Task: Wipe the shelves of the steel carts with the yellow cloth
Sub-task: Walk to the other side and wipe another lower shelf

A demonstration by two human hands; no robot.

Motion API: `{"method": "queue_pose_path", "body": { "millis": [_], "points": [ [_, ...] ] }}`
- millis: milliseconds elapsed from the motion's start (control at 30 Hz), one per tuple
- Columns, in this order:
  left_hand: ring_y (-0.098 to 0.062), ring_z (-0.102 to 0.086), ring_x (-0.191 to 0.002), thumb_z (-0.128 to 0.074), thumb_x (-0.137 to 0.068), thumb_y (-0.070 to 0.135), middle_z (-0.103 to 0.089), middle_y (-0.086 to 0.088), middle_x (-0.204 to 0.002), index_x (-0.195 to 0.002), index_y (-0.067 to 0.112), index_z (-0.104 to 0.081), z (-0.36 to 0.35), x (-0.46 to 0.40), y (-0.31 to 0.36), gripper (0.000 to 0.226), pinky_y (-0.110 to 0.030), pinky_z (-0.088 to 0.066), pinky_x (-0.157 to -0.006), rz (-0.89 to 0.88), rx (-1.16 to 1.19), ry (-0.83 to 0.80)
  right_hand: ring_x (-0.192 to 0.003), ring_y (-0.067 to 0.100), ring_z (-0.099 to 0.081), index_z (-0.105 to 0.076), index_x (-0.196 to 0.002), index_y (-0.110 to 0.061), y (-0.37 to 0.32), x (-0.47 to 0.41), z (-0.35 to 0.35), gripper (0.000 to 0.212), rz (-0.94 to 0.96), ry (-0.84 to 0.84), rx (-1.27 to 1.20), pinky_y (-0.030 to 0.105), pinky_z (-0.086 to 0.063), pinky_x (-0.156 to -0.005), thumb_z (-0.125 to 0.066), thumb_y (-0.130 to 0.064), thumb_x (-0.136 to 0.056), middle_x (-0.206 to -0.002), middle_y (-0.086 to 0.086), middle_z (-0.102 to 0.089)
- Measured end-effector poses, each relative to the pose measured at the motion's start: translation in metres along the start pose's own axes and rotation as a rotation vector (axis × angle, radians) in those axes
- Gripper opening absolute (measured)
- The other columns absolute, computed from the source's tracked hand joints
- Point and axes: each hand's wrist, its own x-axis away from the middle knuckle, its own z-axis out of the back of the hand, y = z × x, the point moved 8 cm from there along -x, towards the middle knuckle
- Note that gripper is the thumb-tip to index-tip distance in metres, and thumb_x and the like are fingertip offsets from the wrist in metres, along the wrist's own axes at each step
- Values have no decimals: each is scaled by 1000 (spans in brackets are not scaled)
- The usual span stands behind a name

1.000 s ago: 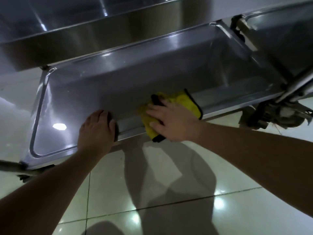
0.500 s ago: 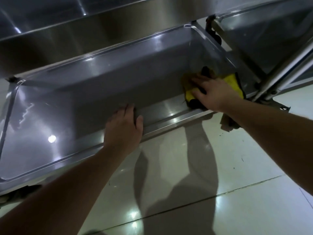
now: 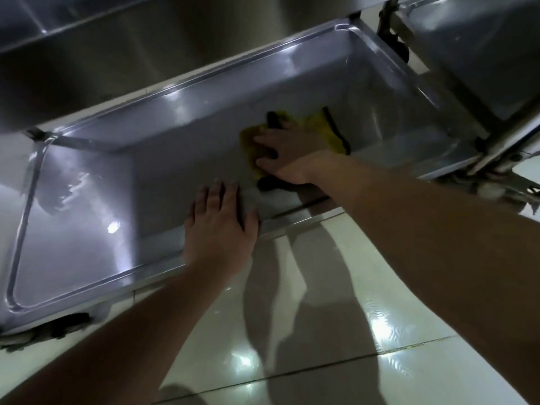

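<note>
The yellow cloth [image 3: 324, 131] with a black edge lies on the bottom shelf [image 3: 181, 159] of the steel cart, right of the shelf's middle. My right hand [image 3: 287, 153] presses flat on the cloth with its fingers spread, and covers much of it. My left hand [image 3: 217, 226] rests flat on the shelf's front rim, fingers straight and pointing into the shelf, holding nothing.
The cart's upper shelf [image 3: 117, 54] overhangs the back of the bottom shelf. A second steel cart [image 3: 482, 48] stands at the right, its leg and caster [image 3: 496, 171] close to the shelf's right corner. Glossy white floor tiles [image 3: 321, 331] lie in front.
My right hand has slid the cloth leftward from the shelf's right front corner toward its middle and further in. My left hand has stayed on the front rim.
</note>
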Motion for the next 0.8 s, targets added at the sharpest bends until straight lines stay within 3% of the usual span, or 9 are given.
{"method": "queue_pose_path", "body": {
  "millis": [67,133,267,433,600,700,800],
  "points": [
    [-34,-28,-154,-28,-99,61,-35,-8,-166,-160,23,-34,0,-1,-2,72,-50,-25,-124,2,-3,8,-160,20,-6,-22,-163,-39,-22,-6,-1,65,125,-38,26,44,-8,-129,-38,-61,-105,-172,-14,-12],
    [-33,-28,-154,-28,-99,61,-34,-7,-167,-160,24,-34,0,0,-2,71,-51,-25,-124,-3,1,6,-159,19,-8,-24,-163,-38,-10,-11,7,65,136,-23,24,44,-11,-129,-39,-62,-104,-172,-12,-16],
    [-31,-26,-155,-30,-99,61,-32,-5,-167,-160,26,-32,1,0,-2,70,-51,-25,-125,-6,11,6,-152,31,-29,-36,-160,-29,72,-18,44,63,-102,132,-46,43,-22,-124,-47,-56,-104,-169,0,-30],
    [-32,-30,-153,-34,-99,58,-37,-6,-165,-159,25,-35,2,-1,-1,68,-51,-27,-124,-2,-1,22,-153,35,-28,-34,-161,-17,181,12,67,66,-398,227,-126,42,-20,-125,-48,-50,-106,-168,11,-29],
    [-35,-30,-153,-38,-103,54,-37,-9,-165,-158,24,-36,1,-1,-2,64,-52,-26,-123,-1,10,22,-153,36,-26,-29,-163,-22,166,62,39,62,-437,186,6,47,-22,-123,-33,-52,-108,-169,7,-27],
    [-35,-27,-154,-37,-103,52,-33,-8,-167,-160,25,-31,1,-1,-1,64,-51,-24,-124,4,11,3,-137,41,-42,-48,-153,-24,135,103,30,58,-377,342,88,51,-40,-107,-35,-54,-105,-155,7,-50],
    [-36,-24,-155,-28,-101,56,-29,-8,-168,-161,25,-29,0,-3,-2,68,-52,-21,-124,10,33,-52,-123,41,-49,-65,-132,-23,104,131,20,50,-320,421,132,54,-46,-91,-41,-55,-103,-132,8,-64]
  ]
}}
